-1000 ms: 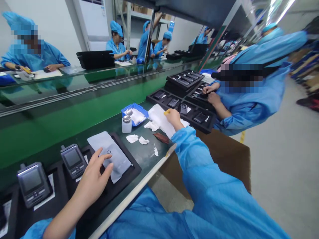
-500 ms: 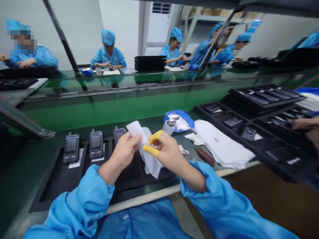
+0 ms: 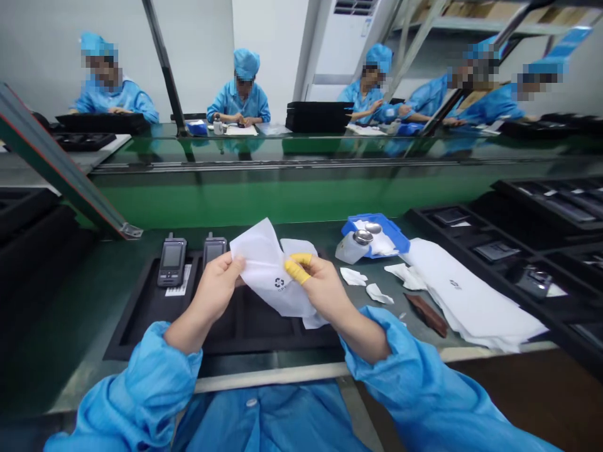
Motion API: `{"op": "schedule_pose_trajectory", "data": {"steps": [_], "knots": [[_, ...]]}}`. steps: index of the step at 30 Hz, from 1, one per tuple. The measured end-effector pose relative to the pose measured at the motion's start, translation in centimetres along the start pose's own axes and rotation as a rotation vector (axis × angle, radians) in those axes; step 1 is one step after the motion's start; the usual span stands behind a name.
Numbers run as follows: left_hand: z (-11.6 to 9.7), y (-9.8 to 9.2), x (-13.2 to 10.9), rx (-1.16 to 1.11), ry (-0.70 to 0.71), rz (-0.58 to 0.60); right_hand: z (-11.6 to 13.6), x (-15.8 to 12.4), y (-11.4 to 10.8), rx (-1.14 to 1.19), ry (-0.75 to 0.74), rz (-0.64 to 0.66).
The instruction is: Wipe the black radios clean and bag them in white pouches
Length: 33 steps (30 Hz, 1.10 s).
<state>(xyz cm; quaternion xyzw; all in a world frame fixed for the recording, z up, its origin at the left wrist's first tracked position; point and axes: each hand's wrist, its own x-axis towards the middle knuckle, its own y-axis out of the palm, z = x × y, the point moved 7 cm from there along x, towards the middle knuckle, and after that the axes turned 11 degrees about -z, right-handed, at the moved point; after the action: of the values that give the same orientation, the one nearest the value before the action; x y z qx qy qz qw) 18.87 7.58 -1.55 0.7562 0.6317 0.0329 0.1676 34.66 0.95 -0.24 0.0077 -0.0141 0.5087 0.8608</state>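
A white plastic bag (image 3: pixel 264 270) with a recycling mark is stretched between my hands above a black foam tray (image 3: pixel 155 326). My left hand (image 3: pixel 217 282) pinches its left edge between thumb and fingers. On the other side my right hand (image 3: pixel 320 279), with yellow finger cots on two digits, grips the right edge. Handheld devices with stub antennas stand in the tray: one device (image 3: pixel 173 260) is in full view with a white label strip under it, and a second device (image 3: pixel 215 248) is partly behind my left hand. The bag hides part of the tray.
A blue bin (image 3: pixel 400 242) with white tissue and a metal-topped bottle (image 3: pixel 353 246) stand behind my right hand. Rightward lie crumpled tissues (image 3: pixel 353 276), a brown strip (image 3: pixel 426 314), stacked white bags (image 3: pixel 475 301) and device trays (image 3: pixel 494 251). Co-workers (image 3: pixel 245 94) sit across the bench.
The bag, folded narrow before, is now spread wider and its printed mark shows. My hands have moved apart. The view has turned left, and another person's hand at the right is out of view.
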Motion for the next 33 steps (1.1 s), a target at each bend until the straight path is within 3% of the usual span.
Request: {"op": "schedule_pose_trajectory", "data": {"steps": [4, 6, 11, 16, 19, 22, 25, 28, 31, 33], "knots": [[0.7, -1.1, 0.0, -0.059, -0.018, -0.089, -2.3, -1.5, 1.5, -0.016, 0.092, 0.105], [0.6, -2.0, 0.1, -0.075, -0.002, -0.161, -2.6, -1.2, 2.1, -0.141, 0.077, 0.185], [0.1, -4.5, 0.2, -0.043, 0.025, -0.268, 0.5, 5.0, 1.7, -0.649, -0.169, 0.02], [-0.9, -4.3, -0.3, 0.019, 0.043, -0.224, 0.2, 11.4, 4.5, -0.86, -0.119, 0.019], [-1.7, -3.7, -0.6, 0.067, 0.083, -0.195, -1.3, 12.7, 6.7, -0.902, -0.052, 0.09], [-2.3, -3.6, -0.8, 0.118, 0.114, -0.208, -1.7, 12.2, 7.8, -0.868, -0.05, 0.164], [-2.4, -3.7, -0.8, 0.139, 0.116, -0.236, 0.1, 10.8, 6.7, -0.796, -0.153, 0.123], [-2.3, -3.6, -0.8, 0.147, 0.114, -0.23, 4.0, 9.3, 3.7, -0.7, -0.317, -0.041], [-2.3, -2.8, -0.8, 0.15, 0.113, -0.195, 9.4, 7.6, 0.0, -0.408, -0.605, -0.296], [-2.5, -2.1, -0.8, 0.159, 0.114, -0.166, 12.4, 6.0, -1.8, -0.186, -0.804, -0.39]]}}
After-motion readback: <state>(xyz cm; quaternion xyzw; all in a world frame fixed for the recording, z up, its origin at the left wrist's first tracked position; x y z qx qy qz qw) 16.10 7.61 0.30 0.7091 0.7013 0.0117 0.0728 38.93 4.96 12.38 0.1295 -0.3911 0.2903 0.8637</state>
